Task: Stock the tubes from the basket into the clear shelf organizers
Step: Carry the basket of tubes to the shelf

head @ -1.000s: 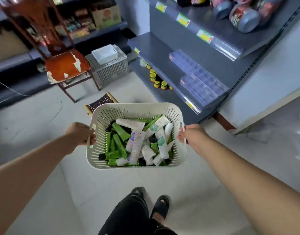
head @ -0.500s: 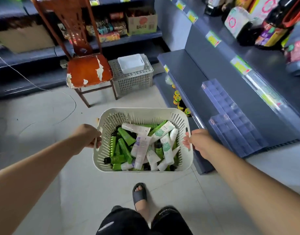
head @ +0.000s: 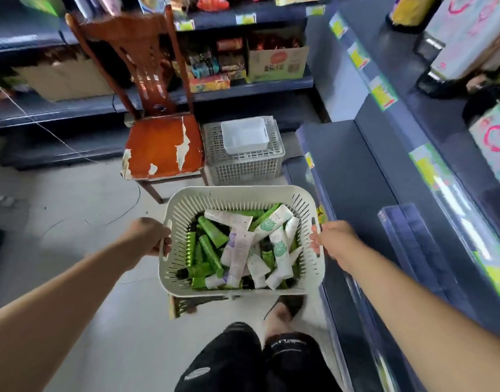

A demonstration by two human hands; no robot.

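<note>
I carry a cream slotted basket (head: 234, 195) in front of me at waist height. My left hand (head: 148, 237) grips its left handle and my right hand (head: 332, 241) grips its right handle. Inside lie several tubes (head: 243, 244), green ones mostly on the left and white ones on the right, piled loosely. A clear shelf organizer (head: 412, 244) with divider walls sits on the blue-grey shelf just right of my right arm, blurred and partly hidden by it.
A worn wooden chair (head: 162, 142) with a torn orange seat stands ahead. Beside it a grey crate (head: 244, 165) holds a white tub (head: 244, 134). Blue-grey shelving (head: 353, 171) runs along the right. A low stool (head: 186, 304) sits under the basket by my feet.
I have stepped forward and closer to the right-hand shelving with the basket held in both hands. The chair and grey crate now look nearer, and the organizers have slid to my right side.
</note>
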